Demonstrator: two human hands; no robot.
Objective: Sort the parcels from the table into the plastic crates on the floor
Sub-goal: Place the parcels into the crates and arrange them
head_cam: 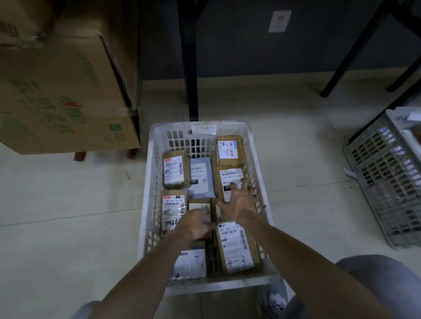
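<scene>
Right grip [240, 202], fingers spread, rests on a parcel [230, 176] in the crate [151, 178]; left grip [196, 225] unclear.

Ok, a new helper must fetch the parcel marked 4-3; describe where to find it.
Look in the white crate on the floor before the person. The parcel lies in its near right corner, nearer than the right hand. Its label alone bears a handwritten 4-3.
</scene>
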